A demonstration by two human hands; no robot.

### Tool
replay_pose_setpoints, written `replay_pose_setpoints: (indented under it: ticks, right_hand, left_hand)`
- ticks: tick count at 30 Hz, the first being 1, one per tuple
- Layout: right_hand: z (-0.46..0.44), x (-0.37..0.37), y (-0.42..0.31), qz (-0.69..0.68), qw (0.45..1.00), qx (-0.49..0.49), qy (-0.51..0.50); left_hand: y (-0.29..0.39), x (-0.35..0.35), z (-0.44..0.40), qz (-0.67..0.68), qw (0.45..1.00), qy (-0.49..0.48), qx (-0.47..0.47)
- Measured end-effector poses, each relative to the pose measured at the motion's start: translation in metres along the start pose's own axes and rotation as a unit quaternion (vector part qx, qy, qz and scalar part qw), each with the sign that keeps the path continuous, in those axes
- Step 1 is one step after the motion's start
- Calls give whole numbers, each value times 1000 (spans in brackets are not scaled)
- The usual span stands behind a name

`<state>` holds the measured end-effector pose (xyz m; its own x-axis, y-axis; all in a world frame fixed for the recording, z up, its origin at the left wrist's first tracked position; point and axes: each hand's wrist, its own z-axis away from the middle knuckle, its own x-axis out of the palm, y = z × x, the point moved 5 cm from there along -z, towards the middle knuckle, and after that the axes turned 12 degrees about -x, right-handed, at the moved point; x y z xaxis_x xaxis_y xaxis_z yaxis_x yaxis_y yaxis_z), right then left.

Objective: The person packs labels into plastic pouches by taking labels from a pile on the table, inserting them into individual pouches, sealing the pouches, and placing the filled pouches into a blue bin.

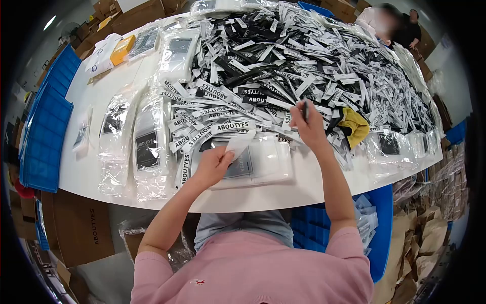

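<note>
My left hand point(215, 163) is closed on a small white slip point(239, 145), thumb on top, above a stack of clear plastic bags point(268, 164) near the table's front edge. My right hand point(307, 123) is raised over the near side of the pile, its fingers closed around a dark, thin object point(305, 110) that looks like a pen. Beyond my hands spreads a big heap of black and white printed strips point(283, 55). White strips lettered ABOUTYES point(229, 126) lie just past my left hand. A yellow and black cloth point(353, 127) rests right of my right hand.
Bagged packs point(148, 147) lie on the table's left part, more point(389, 144) at the right. Blue bins point(45, 142) stand at the left edge. Below the table are a blue crate point(379, 228) and a cardboard box point(81, 228). People point(407, 33) are at the far right.
</note>
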<state>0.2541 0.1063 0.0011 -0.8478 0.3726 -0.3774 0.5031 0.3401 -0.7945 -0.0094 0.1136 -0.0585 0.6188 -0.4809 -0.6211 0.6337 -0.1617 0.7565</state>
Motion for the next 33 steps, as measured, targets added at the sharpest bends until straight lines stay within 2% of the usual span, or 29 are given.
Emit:
replay_pose_setpoints:
  ticks: [2, 3, 4, 5, 6, 8, 9, 10, 12, 13, 15, 16, 18, 19, 20, 21, 22, 23, 24, 25, 26, 27, 28, 29, 30, 31, 32, 33]
  right_hand:
    - [43, -15, -4, -118, 985, 10, 122]
    - [66, -13, -3, -176, 970, -24, 164]
    - [90, -9, 5, -232, 949, -59, 205]
    - [110, 1, 19, -217, 963, 13, 159]
    - [122, 8, 25, -201, 969, 86, 113]
    - [129, 1, 31, -151, 980, 96, 90]
    - [120, -7, 8, -64, 993, -1, 96]
    - [115, -11, -13, 24, 990, -99, 99]
    - [114, 0, -25, -16, 993, -95, 67]
    - [113, 8, -22, -104, 993, 13, 55]
    - [109, 23, -31, -251, 942, 222, 16]
    - [104, 20, -37, -252, 942, 223, 16]
    - [101, 25, -44, -265, 930, 249, -54]
    - [103, 26, -39, -266, 930, 248, -54]
    - [103, 26, -34, -246, 945, 208, -56]
    - [99, 26, -38, -226, 958, 167, -57]
    - [98, 31, -47, -158, 978, 109, -83]
    - [98, 37, -60, -87, 989, 52, -108]
    - [93, 38, -80, -47, 988, -32, -145]
    - [91, 42, -81, -45, 988, -30, -143]
    - [87, 44, -84, -58, 990, -57, -119]
    - [83, 44, -85, -72, 989, -85, -93]
    - [82, 47, -73, -126, 984, -26, -120]
    - [80, 47, -72, -125, 985, -26, -120]
    - [73, 47, -81, -60, 991, -45, -110]
    - [67, 46, -87, 5, 993, -66, -99]
    - [67, 48, -86, 65, 984, -144, -85]
    - [68, 49, -89, 65, 984, -144, -84]
  left_hand:
    - [-2, -8, -3, 102, 992, 74, 0]
    - [3, -6, -2, 102, 992, 72, 2]
    - [18, -8, 5, 97, 985, 123, 69]
    - [32, -9, 13, 91, 971, 173, 135]
    - [39, -6, 18, 90, 972, 170, 136]
    - [58, 3, 28, 25, 958, 172, 228]
    - [67, 7, 34, -14, 935, 191, 298]
    - [72, 11, 35, -14, 936, 190, 297]
    - [89, 20, 46, -119, 894, 198, 384]
    - [95, 22, 50, -164, 874, 204, 409]
    - [98, 25, 52, -181, 860, 197, 435]
    - [99, 28, 55, -197, 845, 190, 459]
    - [97, 28, 54, -214, 850, 161, 454]
    - [96, 29, 53, -229, 853, 133, 450]
    - [97, 34, 56, -230, 852, 133, 451]
    - [94, 34, 54, -95, 927, 114, 345]
    - [85, 32, 47, 44, 969, 91, 228]
    - [84, 30, 46, 44, 968, 90, 230]
    - [74, 28, 37, 215, 969, -9, 121]
    - [67, 33, 32, 374, 921, -109, 5]
    - [67, 31, 32, 428, 897, -110, -29]
    - [74, 27, 33, 428, 897, -112, -27]
    - [78, 21, 33, 433, 898, -83, -18]
    - [80, 17, 33, 438, 897, -53, -11]
    - [81, 11, 30, 341, 940, 10, 29]
    - [77, 8, 24, 340, 940, 10, 29]
    - [75, 4, 20, 244, 967, 22, 72]
    - [78, 1, 17, 145, 982, 34, 115]
